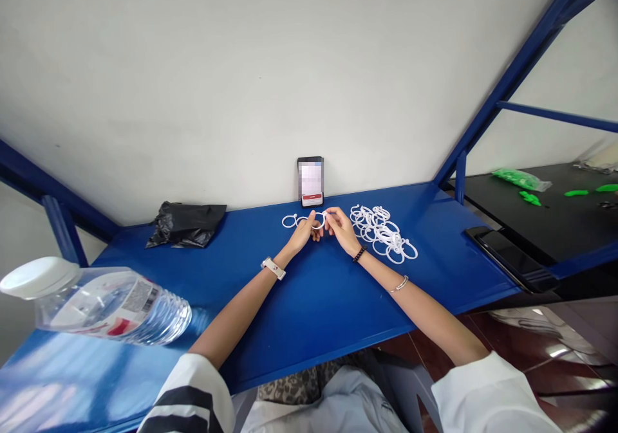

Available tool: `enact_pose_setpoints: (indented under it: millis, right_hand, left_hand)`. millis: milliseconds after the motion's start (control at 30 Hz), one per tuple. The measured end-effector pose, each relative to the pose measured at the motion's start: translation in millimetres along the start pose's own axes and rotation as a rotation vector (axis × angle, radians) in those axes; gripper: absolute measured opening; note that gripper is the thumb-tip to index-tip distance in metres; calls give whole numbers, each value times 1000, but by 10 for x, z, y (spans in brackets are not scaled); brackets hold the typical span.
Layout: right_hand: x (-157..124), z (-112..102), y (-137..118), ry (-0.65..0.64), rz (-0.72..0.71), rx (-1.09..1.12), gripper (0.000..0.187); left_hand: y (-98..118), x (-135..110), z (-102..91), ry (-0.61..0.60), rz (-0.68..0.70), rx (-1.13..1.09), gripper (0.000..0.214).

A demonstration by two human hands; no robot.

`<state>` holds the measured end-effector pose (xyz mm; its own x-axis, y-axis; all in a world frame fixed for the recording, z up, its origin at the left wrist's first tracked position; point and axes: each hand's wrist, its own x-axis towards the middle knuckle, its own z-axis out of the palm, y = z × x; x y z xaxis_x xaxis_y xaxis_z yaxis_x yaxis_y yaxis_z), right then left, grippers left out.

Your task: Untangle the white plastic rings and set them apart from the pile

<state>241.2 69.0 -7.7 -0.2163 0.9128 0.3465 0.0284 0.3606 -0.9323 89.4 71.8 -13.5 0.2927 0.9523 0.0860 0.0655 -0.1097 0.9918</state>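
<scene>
While you look down through the head camera, your left hand (304,231) and right hand (342,230) meet at the far middle of the blue table (318,304). The fingers of both are pinched on one white ring (319,221). A short row of rings (291,221) lies just left of it. A loose pile of rings (383,233) sits beside your right wrist. A phone (310,181) leans on the wall behind, and a black bag (186,225) and a water bottle (109,304) lie off to your left.
</scene>
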Motion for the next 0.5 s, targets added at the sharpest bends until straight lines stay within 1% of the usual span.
enact_pose_setpoints:
  millis: [200, 367, 500]
  right_hand:
    - [-4, 7, -20, 4, -2, -12, 34]
    - [-10, 11, -33, 23, 2, -28, 33]
    - [-13, 9, -47, 56, 5, -28, 32]
  left_hand:
    - [17, -5, 9, -10, 6, -15, 67]
    - [70, -26, 27, -15, 33, -69, 51]
    - [57, -29, 21, -41, 61, -46, 43]
